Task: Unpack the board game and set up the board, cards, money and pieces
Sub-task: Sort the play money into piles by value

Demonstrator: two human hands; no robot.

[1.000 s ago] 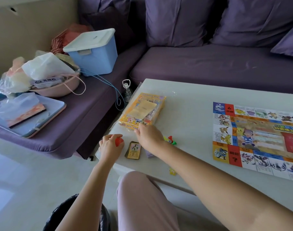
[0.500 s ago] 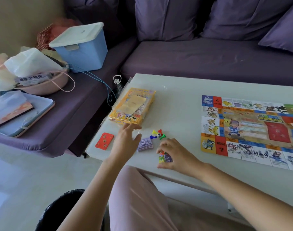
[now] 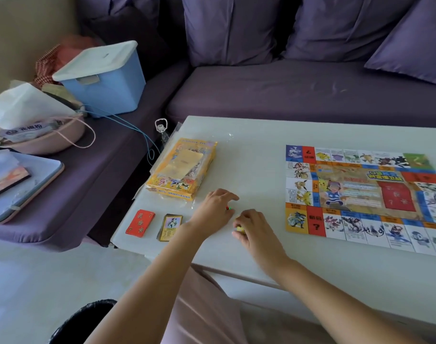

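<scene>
The white table point(image 3: 249, 150) holds the colourful paper game board point(image 3: 360, 194) unfolded at right, probably to free its left end for sorting. Near the yellow cardboard box point(image 3: 182, 170), a red card stack point(image 3: 140, 223) and black-edged card stack point(image 3: 170, 227) sit separated, apparently by kind. The right hand point(image 3: 254, 229) pinches a small yellow piece point(image 3: 240, 229); the left hand point(image 3: 212, 209) covers tiny red-green pieces point(image 3: 227, 208), grip unclear.
</scene>
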